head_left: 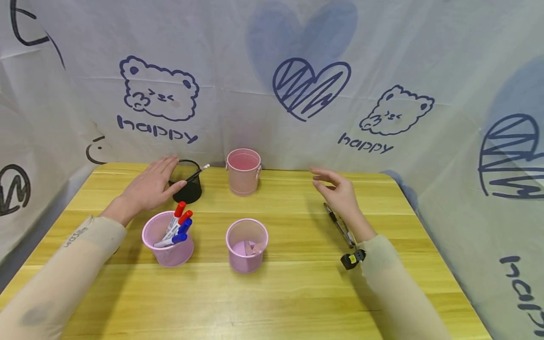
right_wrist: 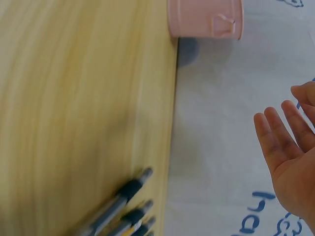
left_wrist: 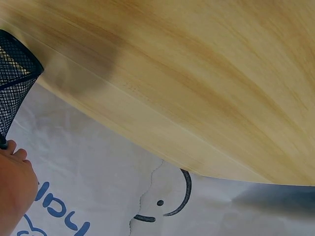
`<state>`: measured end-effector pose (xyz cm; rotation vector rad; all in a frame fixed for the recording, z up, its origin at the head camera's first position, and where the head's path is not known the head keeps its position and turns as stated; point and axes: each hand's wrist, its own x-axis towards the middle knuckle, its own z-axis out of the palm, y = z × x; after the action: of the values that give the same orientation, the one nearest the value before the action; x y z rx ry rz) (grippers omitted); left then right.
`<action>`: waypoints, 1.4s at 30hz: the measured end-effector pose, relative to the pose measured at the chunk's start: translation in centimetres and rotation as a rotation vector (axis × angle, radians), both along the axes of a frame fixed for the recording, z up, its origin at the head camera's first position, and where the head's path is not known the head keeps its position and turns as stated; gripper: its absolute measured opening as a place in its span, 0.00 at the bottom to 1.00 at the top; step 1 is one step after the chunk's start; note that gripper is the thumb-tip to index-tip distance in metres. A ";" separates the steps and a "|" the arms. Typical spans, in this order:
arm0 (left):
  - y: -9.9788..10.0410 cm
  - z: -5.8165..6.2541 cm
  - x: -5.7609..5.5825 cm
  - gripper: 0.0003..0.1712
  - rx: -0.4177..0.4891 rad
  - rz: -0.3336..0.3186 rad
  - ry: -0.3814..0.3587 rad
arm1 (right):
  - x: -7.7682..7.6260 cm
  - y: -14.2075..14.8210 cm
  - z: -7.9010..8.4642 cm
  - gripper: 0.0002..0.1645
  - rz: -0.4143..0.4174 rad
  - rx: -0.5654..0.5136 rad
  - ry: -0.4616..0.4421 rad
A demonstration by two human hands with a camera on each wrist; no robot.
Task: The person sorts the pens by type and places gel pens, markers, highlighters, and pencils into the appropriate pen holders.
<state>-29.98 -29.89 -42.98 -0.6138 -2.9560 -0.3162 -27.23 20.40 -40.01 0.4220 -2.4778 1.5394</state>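
Sleeves [head_left: 78,264] foremost: markers [head_left: 184,227] already stand in a purple cup [head_left: 172,255], pens [head_left: 338,225] lie loose beside the relaxed, empty right hand [head_left: 342,196], and the left hand's [head_left: 148,188] hold on a black cup [head_left: 191,192] is unclear.

Mesh cup [head_left: 190,192], wood-grain table [head_left: 297,302], creased cloth [head_left: 235,113]

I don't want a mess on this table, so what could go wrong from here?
The left grip is at the rim of the black mesh cup, near the table's back edge; a push might tip it and spill the pencil leaning out.

The purple cup of markers stands close to the left sleeve, so pulling back could knock it.

Loose pens lie near the right forearm; brushing them might send them rolling.
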 end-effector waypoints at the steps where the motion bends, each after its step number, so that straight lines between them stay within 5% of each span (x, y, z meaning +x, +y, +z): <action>1: 0.0 0.0 0.0 0.50 0.000 0.000 -0.002 | -0.1 0.4 -0.3 0.21 -0.008 0.006 -0.001; 18: 0.0 0.1 0.0 0.51 -0.003 0.004 -0.022 | 0.6 6.4 -3.1 0.20 -0.081 0.186 0.003; 29: 0.0 -0.1 0.2 0.50 0.005 -0.005 -0.002 | 1.6 8.2 -3.5 0.20 -0.025 0.326 0.006; 42: 0.1 0.1 0.1 0.49 -0.010 -0.009 -0.005 | 2.9 9.5 -3.8 0.23 -0.003 0.471 -0.104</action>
<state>-29.88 -29.82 -42.84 -0.6286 -2.9619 -0.3048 -24.33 29.88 -43.84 0.4123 -2.9156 0.9840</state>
